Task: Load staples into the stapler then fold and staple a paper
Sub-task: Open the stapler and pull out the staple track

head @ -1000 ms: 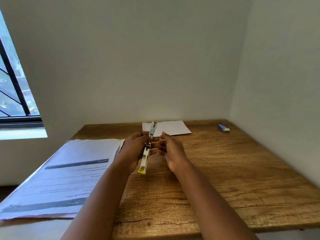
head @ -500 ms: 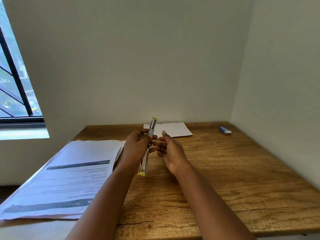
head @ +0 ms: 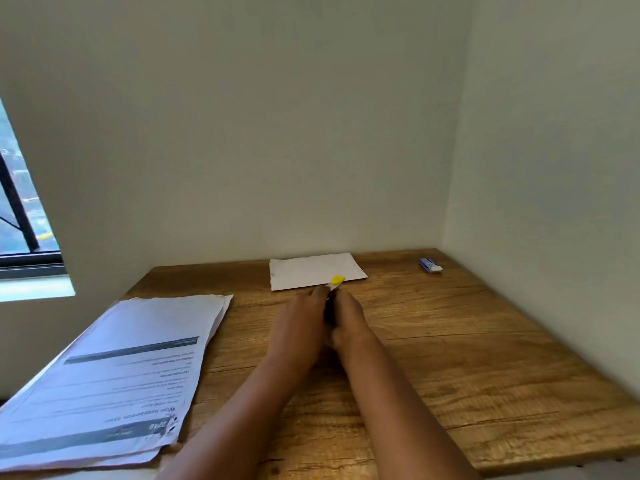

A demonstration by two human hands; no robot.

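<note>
Stapler held low over the wooden table, clamped between left hand and right hand, fingers pressed together around it; yellow tip protrudes toward folded paper. Apparently squeezed shut after loading; mechanism hidden

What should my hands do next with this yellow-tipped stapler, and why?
Probably press it fully shut. Both hands, left and right, are clasped around the yellow-tipped stapler, hiding its body. Then reach for the small white folded paper lying just beyond on the wooden table.
</note>
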